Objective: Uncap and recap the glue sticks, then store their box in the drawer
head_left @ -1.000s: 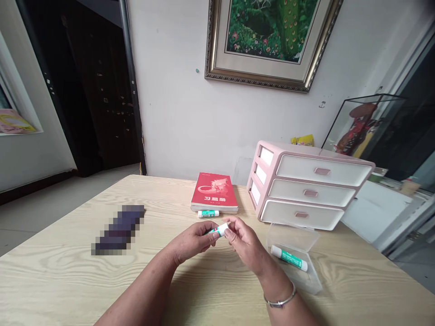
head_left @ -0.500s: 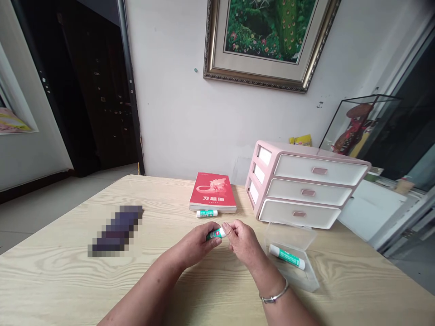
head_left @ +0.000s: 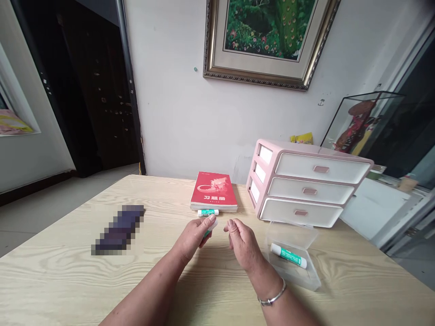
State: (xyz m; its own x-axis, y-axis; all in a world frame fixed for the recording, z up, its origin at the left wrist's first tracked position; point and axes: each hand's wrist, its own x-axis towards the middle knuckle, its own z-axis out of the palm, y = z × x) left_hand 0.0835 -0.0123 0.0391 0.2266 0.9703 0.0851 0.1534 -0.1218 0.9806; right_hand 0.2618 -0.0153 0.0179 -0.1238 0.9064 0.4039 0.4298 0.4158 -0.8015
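Observation:
My left hand (head_left: 194, 236) is closed around a green and white glue stick (head_left: 215, 224), whose white end points up toward the right; most of it is hidden by the fingers. A short gap away, my right hand (head_left: 242, 240) has its fingers curled in and the thumb against them. What lies inside those fingers, if anything, is hidden. Just beyond my left hand, a second glue stick (head_left: 208, 212) lies along the near edge of a red book (head_left: 214, 188). To the right, a third glue stick (head_left: 288, 256) rests in a clear plastic case (head_left: 311, 280) with its lid raised.
Behind the case stands a pink and white drawer unit (head_left: 307, 183) with three drawers. A blurred-out dark object (head_left: 118, 230) lies on the left of the wooden table (head_left: 68, 271). The wall with a framed picture (head_left: 258, 74) rises behind the table.
My right hand has let go of the glue stick and drawn apart to the right. My left hand has turned and moved slightly left, still holding the glue stick.

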